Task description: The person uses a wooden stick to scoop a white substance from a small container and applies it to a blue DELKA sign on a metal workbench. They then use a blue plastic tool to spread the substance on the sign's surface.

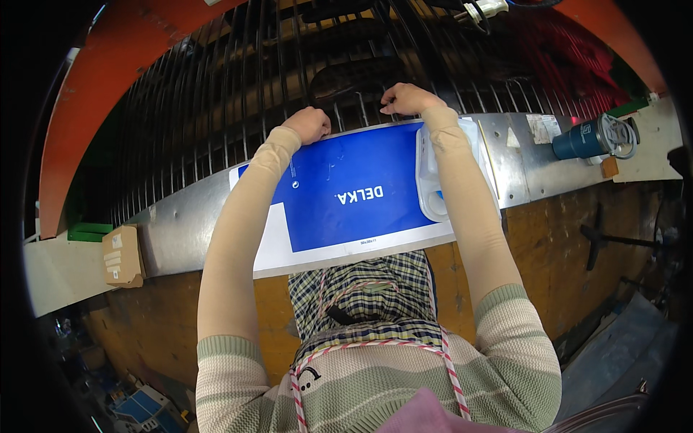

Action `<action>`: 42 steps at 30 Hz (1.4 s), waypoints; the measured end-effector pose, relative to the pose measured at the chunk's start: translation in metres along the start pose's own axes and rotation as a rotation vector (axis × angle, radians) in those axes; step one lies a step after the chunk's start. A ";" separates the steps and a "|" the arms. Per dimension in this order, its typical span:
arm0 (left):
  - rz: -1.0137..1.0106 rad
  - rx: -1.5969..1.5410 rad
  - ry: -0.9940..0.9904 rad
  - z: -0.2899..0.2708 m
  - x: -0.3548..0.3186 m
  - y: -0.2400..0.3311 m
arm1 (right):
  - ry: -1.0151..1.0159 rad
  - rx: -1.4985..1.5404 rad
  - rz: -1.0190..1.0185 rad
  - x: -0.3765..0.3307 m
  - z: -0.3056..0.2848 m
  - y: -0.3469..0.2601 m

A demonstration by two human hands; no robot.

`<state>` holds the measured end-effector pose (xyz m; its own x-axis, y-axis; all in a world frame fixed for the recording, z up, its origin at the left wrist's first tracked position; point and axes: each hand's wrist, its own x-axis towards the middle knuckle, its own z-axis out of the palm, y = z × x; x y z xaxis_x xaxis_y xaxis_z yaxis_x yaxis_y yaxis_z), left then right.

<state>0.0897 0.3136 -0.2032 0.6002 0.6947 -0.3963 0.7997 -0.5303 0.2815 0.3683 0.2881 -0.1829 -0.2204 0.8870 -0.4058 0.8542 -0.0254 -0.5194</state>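
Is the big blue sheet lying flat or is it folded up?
Flat. The blue sheet lies spread on the metal bench, its white border showing, with the left hand and right hand at its far edge.

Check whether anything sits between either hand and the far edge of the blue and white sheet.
Nothing visible does. The left hand and the right hand both rest on the far edge of the blue and white sheet. A clear plastic bag lies under the right forearm, behind the hand.

Your beige sleeves [238,238] cross a blue-and-white sheet [346,191] on the grey metal bench [180,231]; your apron [368,296] is green-and-white plaid, your sweater [505,361] striped cream and green, beneath an orange frame [86,94].
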 end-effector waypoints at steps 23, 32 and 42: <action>0.096 0.266 0.026 0.009 0.006 -0.001 | -0.026 0.017 0.035 0.002 0.000 0.000; 0.035 0.138 0.132 0.015 0.003 -0.017 | -0.026 0.025 0.035 0.003 0.000 0.000; -0.063 -0.199 0.183 -0.014 -0.014 -0.030 | 0.001 -0.027 -0.014 0.009 0.004 0.006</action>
<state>0.0577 0.3268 -0.1936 0.5277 0.8089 -0.2592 0.8116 -0.3902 0.4348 0.3696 0.2940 -0.1930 -0.2321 0.8878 -0.3974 0.8632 -0.0003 -0.5048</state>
